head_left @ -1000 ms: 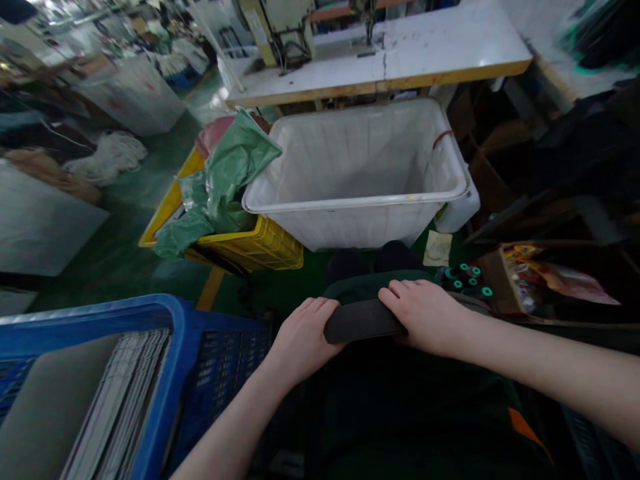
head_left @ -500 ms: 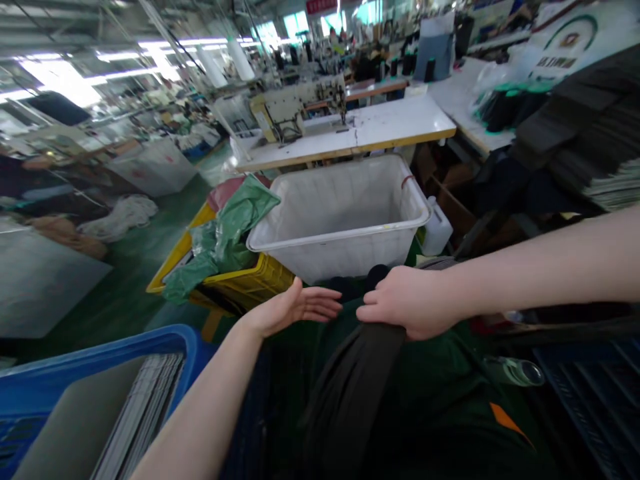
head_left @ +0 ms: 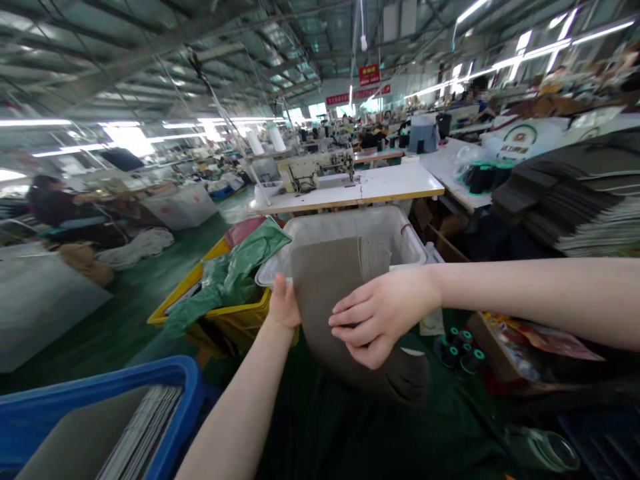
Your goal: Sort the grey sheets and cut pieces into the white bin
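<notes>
Head view: the right hand (head_left: pixel 373 320) is closed on a grey fabric panel (head_left: pixel 330 283), fingers curled over its front face with the thumb hidden behind, gripping near the panel's right edge. The left hand (head_left: pixel 284 308) clamps the opposite edge, thumb up along the front and the other fingers out of sight behind it. Between the two hands the panel is held up in front of the body, its lower end drooping past the right hand down toward the dark green cloth (head_left: pixel 380 433) on the lap.

By the way it sags and curls below the grip, the panel looks soft, thin and light, probably felt-like and not slippery; holding it at both side edges, as now, seems the way to keep it flat.

Just beyond the hands stands a white tub (head_left: pixel 410 240), and left of it a yellow crate (head_left: pixel 200 283) stuffed with green plastic (head_left: pixel 235 273). Below the left forearm is a blue crate (head_left: pixel 185 393) of stacked sheets. Right of the right hand lie green thread spools (head_left: pixel 463 347). Farther off are a white sewing table (head_left: pixel 380 187) with a sewing machine (head_left: pixel 313 170), stacked dark panels (head_left: pixel 575 200), a seated person (head_left: pixel 55 207) at far left, and a long, strip-lit factory hall.
</notes>
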The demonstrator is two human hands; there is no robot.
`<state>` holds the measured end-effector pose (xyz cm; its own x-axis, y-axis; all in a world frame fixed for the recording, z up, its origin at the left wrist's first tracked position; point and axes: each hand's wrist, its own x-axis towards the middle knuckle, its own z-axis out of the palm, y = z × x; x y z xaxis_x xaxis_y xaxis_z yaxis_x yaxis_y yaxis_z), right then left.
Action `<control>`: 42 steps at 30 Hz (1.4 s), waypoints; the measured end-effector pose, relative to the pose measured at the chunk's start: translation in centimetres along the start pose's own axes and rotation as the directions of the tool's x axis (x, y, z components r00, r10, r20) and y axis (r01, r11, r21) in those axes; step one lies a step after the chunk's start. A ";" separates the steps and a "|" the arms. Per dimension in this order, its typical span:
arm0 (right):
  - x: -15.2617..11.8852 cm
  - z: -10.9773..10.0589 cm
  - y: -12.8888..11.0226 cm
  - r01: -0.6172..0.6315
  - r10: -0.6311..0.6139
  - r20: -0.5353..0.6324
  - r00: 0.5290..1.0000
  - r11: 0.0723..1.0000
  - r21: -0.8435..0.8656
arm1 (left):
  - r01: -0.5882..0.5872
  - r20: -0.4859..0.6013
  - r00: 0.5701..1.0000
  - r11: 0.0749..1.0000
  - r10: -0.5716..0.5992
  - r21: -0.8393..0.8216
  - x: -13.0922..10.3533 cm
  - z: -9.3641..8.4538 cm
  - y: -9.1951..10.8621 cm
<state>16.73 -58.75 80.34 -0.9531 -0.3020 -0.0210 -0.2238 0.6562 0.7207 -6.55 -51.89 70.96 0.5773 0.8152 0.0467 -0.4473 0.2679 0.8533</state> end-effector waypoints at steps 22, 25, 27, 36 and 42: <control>-7.1 12.0 -21.6 0.018 0.546 0.785 0.291 -0.824 0.566 | -0.345 -0.788 0.565 0.798 -0.244 -0.495 -9.5 -6.2 -16.3; -3.7 13.2 -23.9 0.208 0.573 0.819 0.033 -0.805 0.555 | -0.330 -0.774 0.586 0.803 -0.238 -0.497 -9.8 -7.4 -18.3; -1.5 13.9 -24.2 0.228 0.541 0.828 -0.149 -0.796 0.561 | -0.305 -0.761 0.601 0.811 -0.243 -0.500 -10.4 -8.5 -19.4; -4.7 11.5 -21.5 -0.098 0.691 0.720 -0.064 -0.723 0.684 | 0.037 -0.689 0.724 0.999 -0.032 -0.008 -17.8 -14.0 -16.8; -5.9 11.7 -23.4 -0.274 0.672 0.740 -0.011 -0.714 0.644 | 0.314 -0.532 0.844 0.866 -0.067 0.390 -17.8 -11.8 -13.6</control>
<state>25.18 -64.28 55.51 -0.2904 0.9565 -0.0286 0.2896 0.0594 -0.9553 -18.73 -63.97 52.38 0.1539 0.9433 -0.2941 0.0603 0.2881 0.9557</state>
